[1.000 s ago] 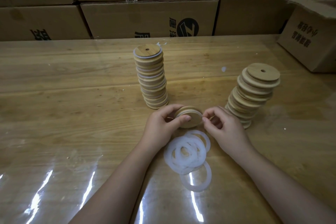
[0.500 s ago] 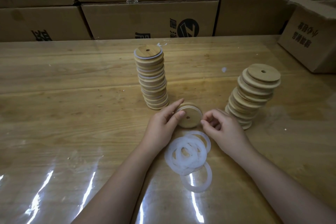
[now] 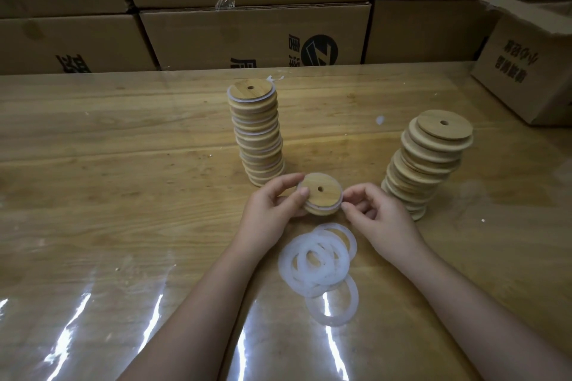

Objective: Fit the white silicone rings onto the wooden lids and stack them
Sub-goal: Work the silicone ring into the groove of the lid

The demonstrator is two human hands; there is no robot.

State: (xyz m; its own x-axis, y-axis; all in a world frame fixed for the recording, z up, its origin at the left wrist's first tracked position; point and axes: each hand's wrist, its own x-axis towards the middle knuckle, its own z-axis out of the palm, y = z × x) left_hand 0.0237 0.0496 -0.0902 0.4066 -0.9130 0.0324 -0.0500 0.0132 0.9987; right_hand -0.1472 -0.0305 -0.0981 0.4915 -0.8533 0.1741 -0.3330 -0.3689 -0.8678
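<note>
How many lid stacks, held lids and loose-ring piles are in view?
Lid stacks: 2, the ringed stack and the bare stack
Held lid: 1
Loose ring pile: 1; its rings overlap too much to count singly
Total: 4

I note a wooden table [image 3: 123, 139] under a clear glossy sheet [image 3: 77, 318], with glare streaks at the near edge. Cardboard boxes [image 3: 247, 37] are stacked along the far side, and one bears a round black logo [image 3: 320, 51]. An angled box [image 3: 526, 71] sits on the table at far right. There is a small white scrap [image 3: 380, 120] on the tabletop.
</note>
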